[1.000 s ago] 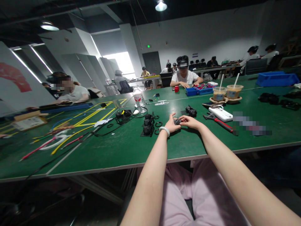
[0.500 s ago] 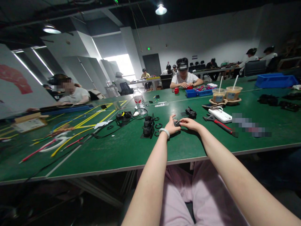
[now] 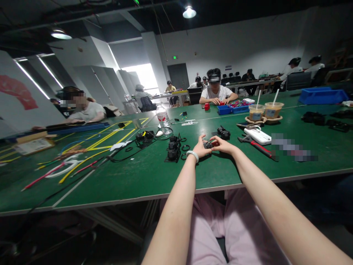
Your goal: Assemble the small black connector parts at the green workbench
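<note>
Between my two hands is a small black ridged part (image 3: 207, 145), held just above the green table (image 3: 149, 176). My left hand (image 3: 202, 148), with a pale bangle at the wrist, grips it from the left. From the right, my right hand (image 3: 223, 144) has its thumb and fingers curled against the same part. Fingers cover much of it, so its exact kind is unclear. Left of my hands stand black block-shaped units (image 3: 173, 148) in a row, with several black rings (image 3: 185, 148) beside them. Another black unit (image 3: 223, 133) lies just beyond my right hand.
Red-handled pliers (image 3: 260, 148) and a white power bank (image 3: 258, 136) lie at right, below two drinks (image 3: 256, 112) in a carrier. A bottle (image 3: 163, 119), black cable and coloured wires (image 3: 82, 165) are left. Across the table, a person (image 3: 216, 92) works beside a blue tray (image 3: 239, 107).
My right hand's fingers have arched up and shifted slightly around the black part. My left hand stays nearly in place, still holding it.
</note>
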`<state>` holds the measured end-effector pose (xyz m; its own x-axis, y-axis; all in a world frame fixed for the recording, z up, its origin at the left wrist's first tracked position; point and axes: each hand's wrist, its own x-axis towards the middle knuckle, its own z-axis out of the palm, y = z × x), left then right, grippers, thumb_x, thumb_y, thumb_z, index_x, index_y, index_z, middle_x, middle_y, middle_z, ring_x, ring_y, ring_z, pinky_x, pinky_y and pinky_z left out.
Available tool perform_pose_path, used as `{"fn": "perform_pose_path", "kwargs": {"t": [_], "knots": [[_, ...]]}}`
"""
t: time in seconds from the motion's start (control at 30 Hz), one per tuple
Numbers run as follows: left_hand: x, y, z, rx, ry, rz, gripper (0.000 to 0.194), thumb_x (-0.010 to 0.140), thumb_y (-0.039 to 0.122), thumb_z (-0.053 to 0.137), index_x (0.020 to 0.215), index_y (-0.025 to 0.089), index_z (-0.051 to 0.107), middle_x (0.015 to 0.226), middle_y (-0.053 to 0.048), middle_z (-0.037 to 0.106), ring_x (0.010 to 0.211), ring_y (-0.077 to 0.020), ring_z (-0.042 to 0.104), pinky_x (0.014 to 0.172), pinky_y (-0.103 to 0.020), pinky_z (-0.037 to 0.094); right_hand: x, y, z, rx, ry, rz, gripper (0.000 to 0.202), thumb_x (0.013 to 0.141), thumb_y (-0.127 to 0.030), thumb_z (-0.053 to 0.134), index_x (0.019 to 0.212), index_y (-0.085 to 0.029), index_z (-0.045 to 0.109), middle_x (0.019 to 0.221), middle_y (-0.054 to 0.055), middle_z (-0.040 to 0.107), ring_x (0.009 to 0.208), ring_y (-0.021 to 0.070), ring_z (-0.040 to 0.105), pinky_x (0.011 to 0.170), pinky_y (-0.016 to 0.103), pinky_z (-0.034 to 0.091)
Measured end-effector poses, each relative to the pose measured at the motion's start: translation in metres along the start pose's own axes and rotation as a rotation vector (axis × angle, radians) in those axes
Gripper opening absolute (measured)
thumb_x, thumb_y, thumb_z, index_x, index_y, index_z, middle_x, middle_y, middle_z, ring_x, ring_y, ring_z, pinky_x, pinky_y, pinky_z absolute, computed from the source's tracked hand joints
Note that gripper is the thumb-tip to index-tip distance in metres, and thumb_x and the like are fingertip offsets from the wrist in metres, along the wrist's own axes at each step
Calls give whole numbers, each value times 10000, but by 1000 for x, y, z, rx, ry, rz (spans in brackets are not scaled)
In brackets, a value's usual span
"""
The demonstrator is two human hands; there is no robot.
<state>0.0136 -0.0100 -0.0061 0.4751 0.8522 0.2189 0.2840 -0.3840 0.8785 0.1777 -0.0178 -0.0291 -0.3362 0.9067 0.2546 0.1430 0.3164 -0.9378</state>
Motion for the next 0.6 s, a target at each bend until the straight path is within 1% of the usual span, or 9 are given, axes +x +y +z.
{"fn": "perform_pose_path", "kwargs": {"t": [0.1, 0.23, 0.33, 0.5, 0.6], "knots": [[-4, 9, 0, -41, -2, -31, 851, 471, 137, 670, 1177, 174, 197, 800, -1, 484, 708, -115, 501, 767, -361, 387, -1, -2, 1, 74, -21, -13, 526, 530, -126, 635, 990, -219, 394, 820, -12, 533, 742, 110, 530, 703, 276, 428], [-6, 13, 1, -82, -8, -49, 851, 466, 140, 679, 1171, 174, 203, 777, 8, 490, 706, -116, 507, 774, -370, 381, 0, -1, 2, 80, -49, -25, 496, 529, -117, 628, 965, -215, 412, 814, -17, 526, 726, 99, 524, 706, 263, 420], [-3, 7, 0, -71, -5, -23, 851, 466, 132, 674, 1173, 175, 202, 784, 4, 491, 690, -107, 500, 765, -363, 387, 1, 0, 2, 62, -58, -20, 465, 540, -128, 623, 952, -212, 425, 811, -17, 527, 727, 99, 523, 715, 263, 418], [4, -9, 0, 16, -16, 27, 849, 488, 128, 646, 1192, 175, 173, 810, -2, 478, 654, -84, 480, 741, -356, 400, 1, 3, 1, 26, -43, -23, 424, 567, -142, 609, 950, -207, 439, 816, -13, 527, 745, 99, 520, 744, 266, 410], [6, -14, -1, 54, -11, 48, 842, 496, 133, 638, 1195, 178, 171, 830, -11, 474, 661, -82, 475, 742, -349, 399, 2, 5, 1, 16, -43, -37, 410, 590, -149, 593, 966, -206, 441, 820, -10, 521, 754, 98, 517, 752, 267, 407]]}}
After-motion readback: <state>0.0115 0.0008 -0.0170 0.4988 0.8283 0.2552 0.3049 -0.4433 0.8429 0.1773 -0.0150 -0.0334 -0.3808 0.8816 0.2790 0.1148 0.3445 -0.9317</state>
